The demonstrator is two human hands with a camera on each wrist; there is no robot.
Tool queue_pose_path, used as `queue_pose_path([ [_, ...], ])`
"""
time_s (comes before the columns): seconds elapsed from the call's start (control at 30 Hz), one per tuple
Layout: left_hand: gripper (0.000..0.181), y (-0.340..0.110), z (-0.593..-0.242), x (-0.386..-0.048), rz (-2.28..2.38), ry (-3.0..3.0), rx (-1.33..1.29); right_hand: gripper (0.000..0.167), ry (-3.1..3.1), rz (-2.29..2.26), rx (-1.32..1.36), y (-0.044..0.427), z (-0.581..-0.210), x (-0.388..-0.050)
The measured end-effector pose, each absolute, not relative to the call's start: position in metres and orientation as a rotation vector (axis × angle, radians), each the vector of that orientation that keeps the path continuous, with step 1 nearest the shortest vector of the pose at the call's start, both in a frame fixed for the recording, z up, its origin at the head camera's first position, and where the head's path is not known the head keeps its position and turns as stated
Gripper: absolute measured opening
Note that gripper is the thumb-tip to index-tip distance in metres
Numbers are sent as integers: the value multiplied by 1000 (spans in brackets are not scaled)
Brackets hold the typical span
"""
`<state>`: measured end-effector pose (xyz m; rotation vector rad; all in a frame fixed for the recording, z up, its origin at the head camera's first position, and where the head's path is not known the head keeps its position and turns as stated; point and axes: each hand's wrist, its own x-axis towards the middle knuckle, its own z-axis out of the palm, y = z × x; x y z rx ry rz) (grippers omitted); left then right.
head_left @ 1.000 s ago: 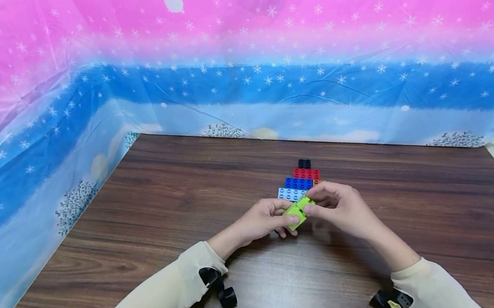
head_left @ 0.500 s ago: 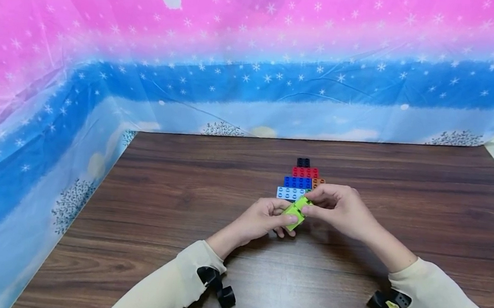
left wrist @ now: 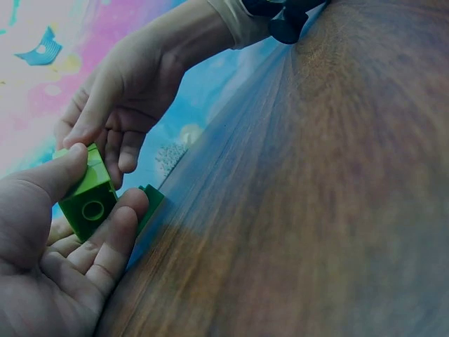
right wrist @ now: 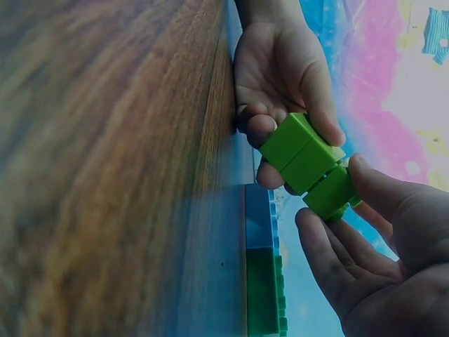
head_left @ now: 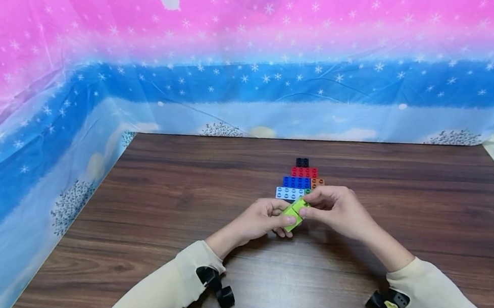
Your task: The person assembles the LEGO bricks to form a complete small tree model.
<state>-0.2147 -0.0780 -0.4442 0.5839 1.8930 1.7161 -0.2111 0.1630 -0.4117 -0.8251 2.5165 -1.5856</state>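
In the head view, lime-green toy building bricks (head_left: 293,214) are held above the table by both hands. My left hand (head_left: 262,222) grips the lower-left part between thumb and fingers. At the upper-right end, my right hand (head_left: 344,212) pinches a smaller lime-green brick (right wrist: 330,193) with thumb and fingertips. A narrow gap shows in the right wrist view between this brick and the larger lime-green piece (right wrist: 298,158) in my left hand. Whether their studs are joined is hidden. The left wrist view shows a hollow round opening on the end of the lime-green piece (left wrist: 92,210).
Just beyond the hands, bricks lie in stepped rows: light blue (head_left: 289,194), blue (head_left: 296,182), red (head_left: 304,172) and black (head_left: 302,162). Beside them are an orange brick (head_left: 318,182) and a green brick (head_left: 308,191), partly hidden. A patterned cloth (head_left: 236,87) borders the wooden table (head_left: 171,176).
The gap between the lime-green pieces looks narrower than a second ago. Both hands keep their grips and have shifted only slightly, with the view moving a little.
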Motion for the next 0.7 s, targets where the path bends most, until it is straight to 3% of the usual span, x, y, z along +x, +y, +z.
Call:
queue_pose_path([
  [0.47, 28, -77, -448, -216, 1735, 1859, 608, 16, 2514, -1653, -789, 162, -422, -209],
  [0.7, 31, -83, -442, -218, 1731, 1812, 588, 17, 2540, -1583, -864, 157, -410, -212],
])
